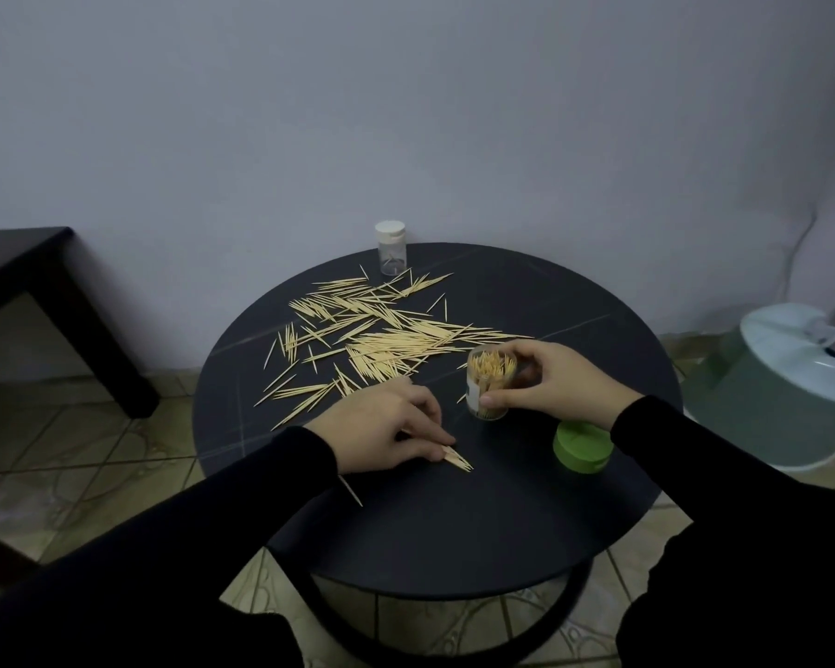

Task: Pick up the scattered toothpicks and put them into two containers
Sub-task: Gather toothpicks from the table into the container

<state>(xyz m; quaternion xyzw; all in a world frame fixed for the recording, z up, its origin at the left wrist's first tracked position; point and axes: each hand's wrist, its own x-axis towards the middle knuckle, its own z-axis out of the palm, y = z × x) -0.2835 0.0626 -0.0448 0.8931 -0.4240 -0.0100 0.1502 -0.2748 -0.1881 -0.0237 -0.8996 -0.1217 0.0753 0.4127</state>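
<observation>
Here the left hand [386, 429] pinches a small bundle of thin pale wooden toothpicks [456, 458] against the round black table [526, 523], while the right hand [557, 378] grips the clear plastic jar [490, 385]. They look light, stiff and slippery; best pinched mid-length.

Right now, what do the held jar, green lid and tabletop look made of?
Jar: clear plastic or glass, can't tell which; toothpicks show through its wall.
Green lid: likely moulded plastic, smooth, uniform colour.
Tabletop: dark matte surface with thin pale lines; material unclear.
</observation>
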